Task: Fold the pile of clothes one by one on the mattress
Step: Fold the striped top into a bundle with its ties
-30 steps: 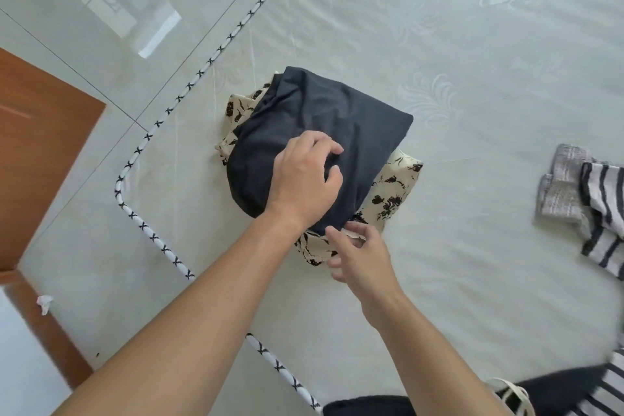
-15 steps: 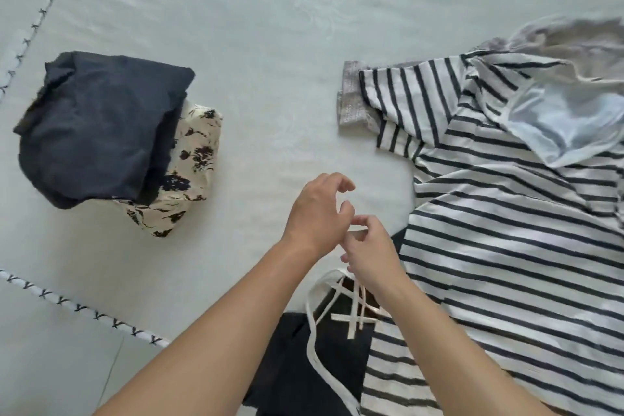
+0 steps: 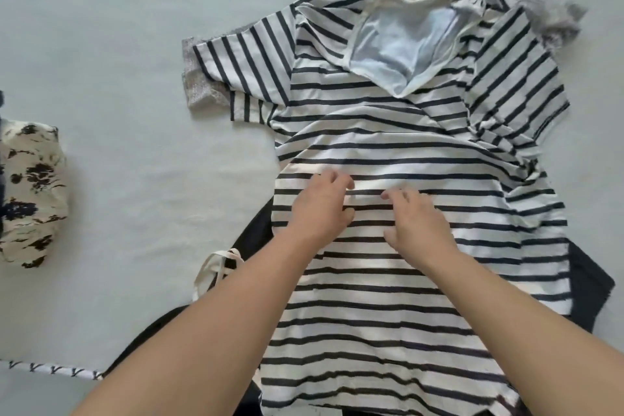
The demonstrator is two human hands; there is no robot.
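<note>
Fingers of your left hand (image 3: 319,204) and right hand (image 3: 417,223) curl to pinch the striped shirt (image 3: 388,297) mid-body — likely to lift it off the pile on the mattress (image 3: 135,44).

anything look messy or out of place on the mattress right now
The striped shirt lies unfolded and wrinkled over a dark garment and a gray garment, its right sleeve bunched. A cream drawstring pokes out at its left edge. Nothing looks damaged.

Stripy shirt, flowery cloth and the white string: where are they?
Stripy shirt (image 3: 388,307): head view, on its lower front.
Flowery cloth (image 3: 30,196): head view, middle of the folded bundle.
White string (image 3: 216,263): head view, on its loop.
</note>
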